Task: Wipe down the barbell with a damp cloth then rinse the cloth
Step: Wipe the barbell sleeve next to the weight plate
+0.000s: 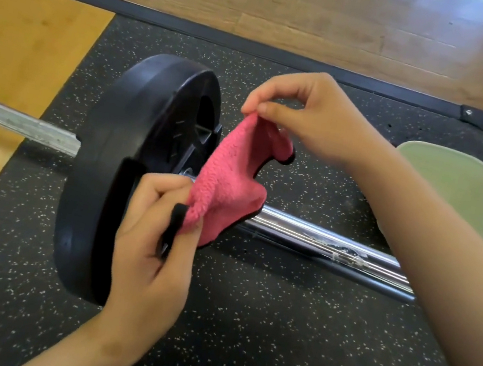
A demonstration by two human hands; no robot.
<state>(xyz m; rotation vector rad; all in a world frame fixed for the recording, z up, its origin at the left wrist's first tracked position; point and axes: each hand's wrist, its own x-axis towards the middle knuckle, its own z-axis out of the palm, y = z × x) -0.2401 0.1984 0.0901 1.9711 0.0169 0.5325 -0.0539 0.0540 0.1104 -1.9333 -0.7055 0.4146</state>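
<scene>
Fingers (268, 97) on pink cloth (228, 177) over barbell (320, 238)

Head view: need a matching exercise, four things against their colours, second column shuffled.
Things:
1. cloth
2. weight plate
3. bar sleeve
4. flat pad

Colours:
A. pale green
B. shiny chrome
C. pink
D. black

Pairs: 1-C, 2-D, 3-B, 4-A
</scene>
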